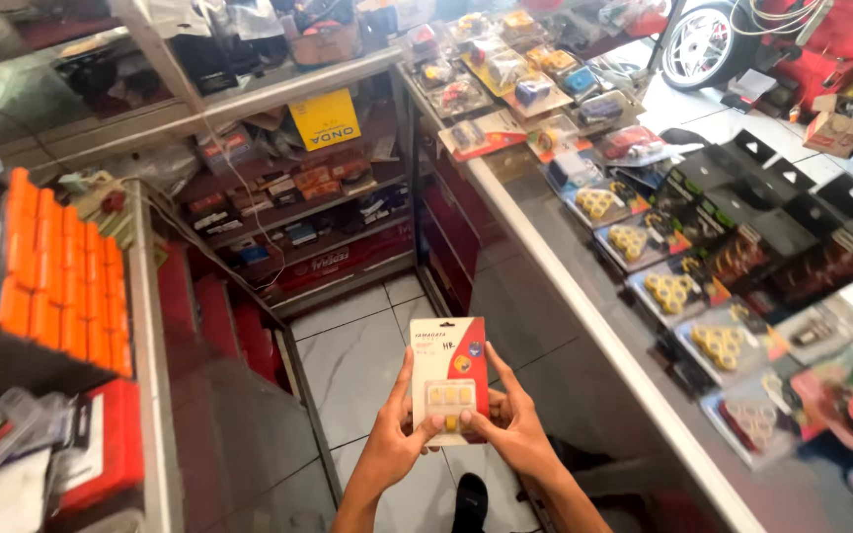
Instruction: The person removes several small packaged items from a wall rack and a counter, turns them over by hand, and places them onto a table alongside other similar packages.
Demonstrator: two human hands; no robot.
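Orange boxes [61, 286] stacked on the left shelf's edge, white tiled floor [357, 360] between counters. Left hand [394, 434] and right hand [515, 424] both closed around a red-and-white blister pack [449, 370] of yellow parts, upright over the floor. Glass counter [545, 247] on right carries packaged yellow rollers [670, 289] along its far edge.

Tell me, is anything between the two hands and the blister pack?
Nothing visible. The left hand and the right hand both grip the red and white blister pack directly, thumbs on its front.

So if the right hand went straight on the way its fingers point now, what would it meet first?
The right hand points up and left in the picture, and its fingers already touch the red and white blister pack. That pack comes first; beyond it, probably the left hand.
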